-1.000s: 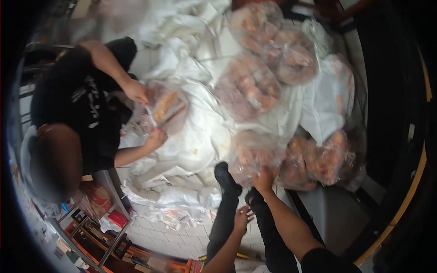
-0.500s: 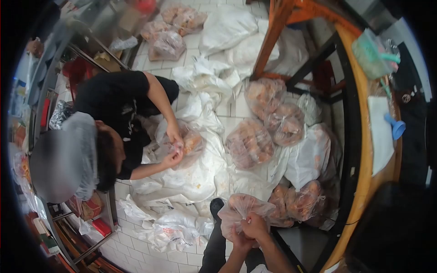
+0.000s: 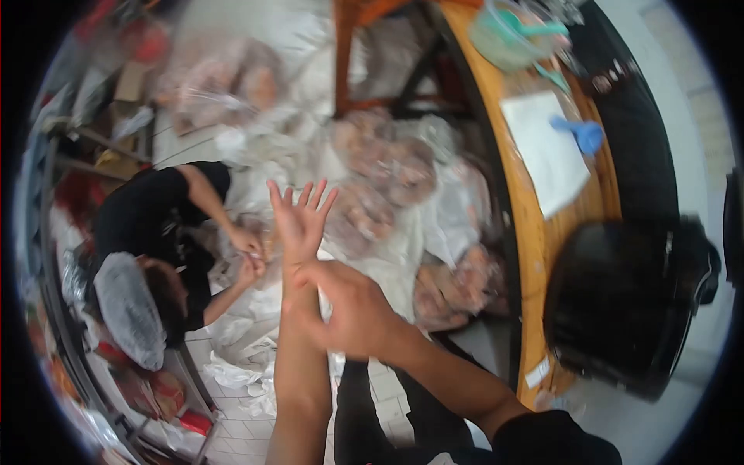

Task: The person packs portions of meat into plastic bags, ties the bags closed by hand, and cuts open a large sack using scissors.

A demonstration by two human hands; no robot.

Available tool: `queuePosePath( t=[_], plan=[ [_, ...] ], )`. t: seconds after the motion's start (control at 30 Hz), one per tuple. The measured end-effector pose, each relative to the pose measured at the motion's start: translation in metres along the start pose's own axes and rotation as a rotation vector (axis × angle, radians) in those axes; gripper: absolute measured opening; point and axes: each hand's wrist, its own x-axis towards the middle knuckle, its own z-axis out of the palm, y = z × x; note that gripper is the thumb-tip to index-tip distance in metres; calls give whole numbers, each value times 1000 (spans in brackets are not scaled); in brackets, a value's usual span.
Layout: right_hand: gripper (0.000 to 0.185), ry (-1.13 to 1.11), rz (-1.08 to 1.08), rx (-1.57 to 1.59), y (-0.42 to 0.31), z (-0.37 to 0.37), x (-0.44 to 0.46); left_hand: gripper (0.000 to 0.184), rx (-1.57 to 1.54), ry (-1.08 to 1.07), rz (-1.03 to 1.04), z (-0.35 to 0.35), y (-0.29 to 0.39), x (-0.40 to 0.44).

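several clear plastic bags of orange-brown chunks look filled and sit bunched on white sheeting beside the wooden-topped table, apart from both of the person's hands. their left hand is empty, its fingers spread wide; the right hand curves against the left forearm, though how firmly i cannot tell. another clear bag seems unfinished, with a co-worker's hands meeting at it. with the blur, i cannot fairly say which bags are sealed.
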Motion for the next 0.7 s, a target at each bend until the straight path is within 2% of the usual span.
queuePosePath(
  t=[0.03, 0.07, 0.1, 0.17, 0.2, 0.23, 0.27, 0.3, 0.33, 0.37, 0.4, 0.47, 0.53, 0.6, 0.7],
  plan=[
    [21, 50, 120, -29, 55, 6, -22, 89, 174, -26, -46, -38, -14, -8],
    [23, 66, 381, -30, 105, 5, -47, 86, 340, -66, -77, -76, -29, -16],
    [25, 194, 426, -152, 180, 9, -84, 82, 428, -5, -125, -124, -49, -24],
    [31, 315, 676, -512, 294, -11, -156, 71, 557, 193, -246, -225, -88, -58],
    [37, 311, 732, -561, 349, -33, -195, 65, 511, 318, -404, -316, -110, -64],
    [45, 486, 740, -782, 423, -45, -256, 62, 609, 393, -445, -347, -126, -98],
    [56, 613, 918, -1081, 485, -72, -298, 59, 632, 488, -523, -389, -143, -122],
    [72, 623, 1166, -1287, 487, -107, -305, 55, 634, 534, -578, -429, -157, -147],
    [85, 727, 1446, -1073, 480, -130, -297, 52, 665, 627, -591, -425, -167, -172],
    [87, 795, 1277, -912, 506, -157, -315, 50, 666, 668, -632, -443, -179, -191],
    [88, 797, 1173, -821, 535, -179, -326, 60, 678, 697, -695, -462, -189, -207],
    [86, 733, 1045, -689, 593, -207, -346, 53, 751, 771, -798, -483, -207, -228],
    [80, 709, 1125, -758, 620, -204, -358, 47, 854, 713, -841, -486, -219, -234],
    [69, 656, 1284, -834, 601, -197, -357, 45, 865, 582, -782, -479, -228, -232],
    [64, 397, 1452, -770, 555, -190, -351, 39, 803, 595, -760, -469, -227, -234]
  ],
)
